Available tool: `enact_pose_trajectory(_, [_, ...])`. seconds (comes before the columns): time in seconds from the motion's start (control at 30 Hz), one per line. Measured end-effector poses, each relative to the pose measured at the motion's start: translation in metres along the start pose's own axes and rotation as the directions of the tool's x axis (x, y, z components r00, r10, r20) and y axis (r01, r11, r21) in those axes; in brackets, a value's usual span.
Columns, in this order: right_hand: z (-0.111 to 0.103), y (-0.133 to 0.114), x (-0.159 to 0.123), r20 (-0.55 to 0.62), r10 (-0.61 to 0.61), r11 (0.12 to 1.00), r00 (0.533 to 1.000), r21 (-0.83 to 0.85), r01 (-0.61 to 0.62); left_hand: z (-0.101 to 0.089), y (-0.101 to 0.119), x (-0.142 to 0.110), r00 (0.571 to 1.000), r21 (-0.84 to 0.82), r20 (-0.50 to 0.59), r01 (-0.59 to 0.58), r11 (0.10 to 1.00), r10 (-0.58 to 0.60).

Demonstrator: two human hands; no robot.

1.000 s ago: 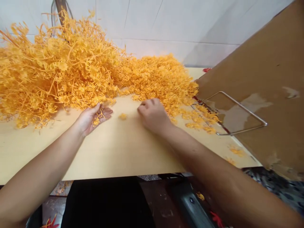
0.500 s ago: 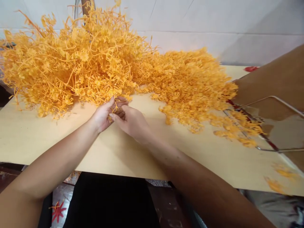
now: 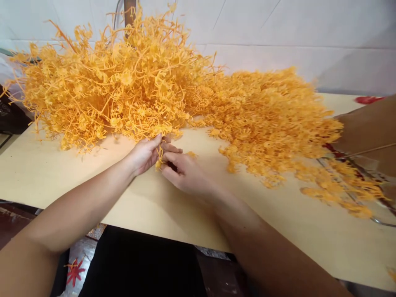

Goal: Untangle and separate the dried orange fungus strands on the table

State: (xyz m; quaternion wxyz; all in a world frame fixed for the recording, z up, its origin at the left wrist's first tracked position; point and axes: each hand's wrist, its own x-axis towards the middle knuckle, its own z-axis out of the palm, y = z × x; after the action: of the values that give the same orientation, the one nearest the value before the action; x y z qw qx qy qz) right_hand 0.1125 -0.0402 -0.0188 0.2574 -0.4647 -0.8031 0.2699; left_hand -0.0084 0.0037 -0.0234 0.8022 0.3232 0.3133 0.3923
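In the middle of the view, my left hand (image 3: 147,156) pinches a small yellow plastic flower piece (image 3: 160,154) with thin stems, thumb on top. Right beside it is my right hand (image 3: 187,172), its fingers curled and pressed together at the lower end of that piece. What sits inside the right fingers is hidden. Another yellow bit (image 3: 192,154) shows just behind the right knuckles. A big tangled heap of yellow plastic flowers on stems (image 3: 117,90) rises directly beyond my left hand.
A flatter pile of loose yellow flowers (image 3: 266,119) spreads over the table (image 3: 123,210) to the right. A brown cardboard box (image 3: 368,132) and a metal wire (image 3: 383,223) are at the right edge. A red flower (image 3: 74,272) lies below the table at left. Behind stands a pale wall (image 3: 262,29).
The view has shifted left, so the heaps appear farther right. My right hand has drawn slightly away from my left, and the flower piece between them shows more clearly.
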Motion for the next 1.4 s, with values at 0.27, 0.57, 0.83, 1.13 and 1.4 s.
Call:
enact_pose_trajectory(0.27, [0.012,-0.03,-0.019,0.321,-0.262,0.906,0.91,-0.243,0.347,0.005,0.007,-0.006,0.996,0.034,-0.086,0.033,0.999,-0.03])
enact_pose_trajectory(0.57, [-0.058,0.007,-0.028,-0.428,0.145,0.932,0.892,-0.243,-0.269,-0.004,-0.006,0.007,0.995,0.301,0.095,-0.063,0.951,0.036])
enact_pose_trajectory(0.83, [-0.076,0.03,-0.021,-0.551,0.248,0.922,0.797,-0.119,-0.369,0.001,-0.007,0.004,0.987,0.319,0.133,-0.133,0.938,0.094])
enact_pose_trajectory(1.13, [-0.036,0.001,0.015,-0.256,0.045,0.999,0.966,0.002,-0.046,-0.001,-0.002,-0.002,0.995,0.204,0.081,-0.079,0.976,0.064])
enact_pose_trajectory(1.4, [-0.031,0.012,-0.002,-0.176,0.05,0.988,0.983,0.15,-0.024,-0.003,0.003,0.0,0.995,0.104,0.043,-0.099,0.99,0.095])
